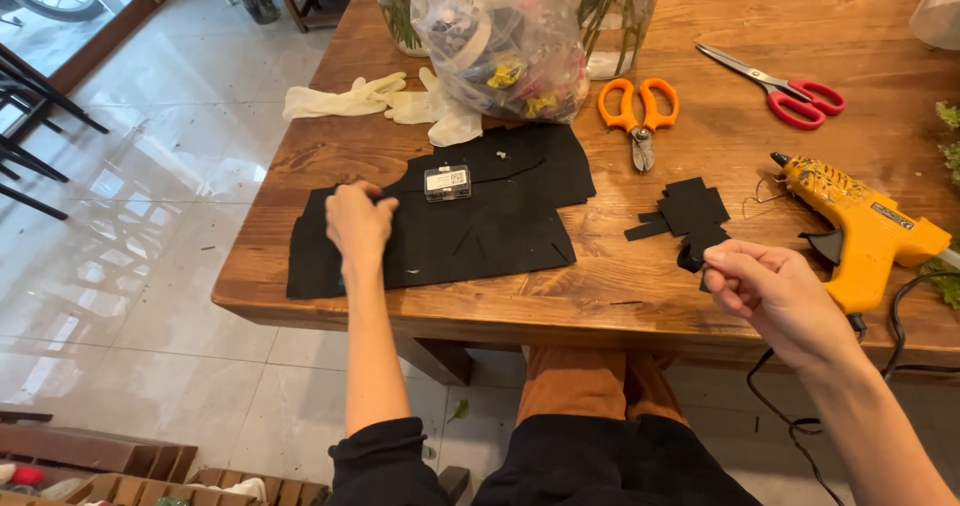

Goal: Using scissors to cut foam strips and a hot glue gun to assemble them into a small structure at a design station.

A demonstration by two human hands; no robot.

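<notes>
The left hand (358, 224) lies knuckles-up on a large sheet of black felt (470, 226), its fingers curled and pressing the soft, matte cloth near the left part of the sheet; whether it pinches the cloth I cannot tell. The felt is flat, with jagged cut edges, and spreads over the near left part of a wooden table (700, 46), whose top is brown, glossy and strongly grained. A small clear plastic box (447, 182) sits on the felt just right of the hand.

The right hand (775, 301) hovers at the near edge of the table, fingers closed narrowly around a small black felt scrap (691, 257) held between thumb and fingertips. Just beyond it lies a little heap of cut black felt pieces (690, 209), angular and thin.

Beside the right hand rests one yellow glue gun (860, 231) with a black trigger and a black cord trailing off the edge. There are two pairs of scissors: one with orange handles (638, 111), one with red handles (785, 91). Two pale rubber gloves (390, 103) lie limp and wrinkled beyond the felt, next to one crumpled clear plastic bag (500, 36) stuffed with mixed small items. Two glass vases (612, 11) holding green stems stand behind the bag.
</notes>
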